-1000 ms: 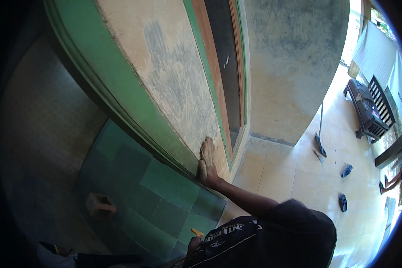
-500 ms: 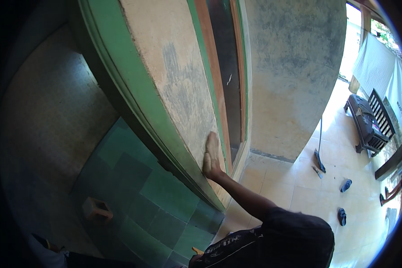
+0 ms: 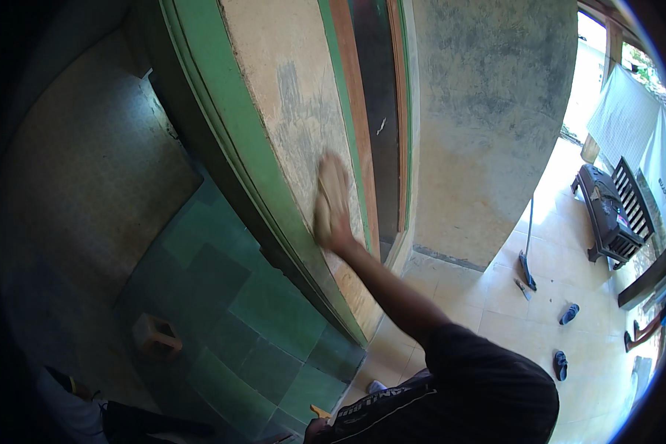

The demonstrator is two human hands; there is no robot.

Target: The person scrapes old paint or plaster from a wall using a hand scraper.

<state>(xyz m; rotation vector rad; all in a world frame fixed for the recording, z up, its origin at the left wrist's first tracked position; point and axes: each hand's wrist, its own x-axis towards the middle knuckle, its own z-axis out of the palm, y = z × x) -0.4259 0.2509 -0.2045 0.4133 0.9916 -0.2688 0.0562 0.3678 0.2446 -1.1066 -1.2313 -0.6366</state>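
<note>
My right hand (image 3: 331,198) lies flat with fingers stretched out against the bare, grey-smeared wall strip (image 3: 277,44) between two green-painted wooden frames. Its fingers are slightly blurred, and whatever may lie under the palm is hidden. Left of the hand runs the wide green door frame (image 3: 222,111); to its right stand a narrow green edge and a brown wooden window frame (image 3: 351,81). Low in the picture, my left hand (image 3: 316,428) shows only in part, closed round a small yellow-orange thing (image 3: 320,411) whose kind I cannot make out.
A stool-like block (image 3: 155,337) stands on the green-tiled floor (image 3: 281,318) to the left. On the pale tiles at right are a long-handled broom (image 3: 527,270), two dark sandals (image 3: 569,314) and a dark slatted bench (image 3: 610,214). Another person's legs (image 3: 644,329) show at the far right.
My right hand has slid up the wall strip and a little to the left. The view has shifted slightly. My left hand stays low with the yellow-orange thing.
</note>
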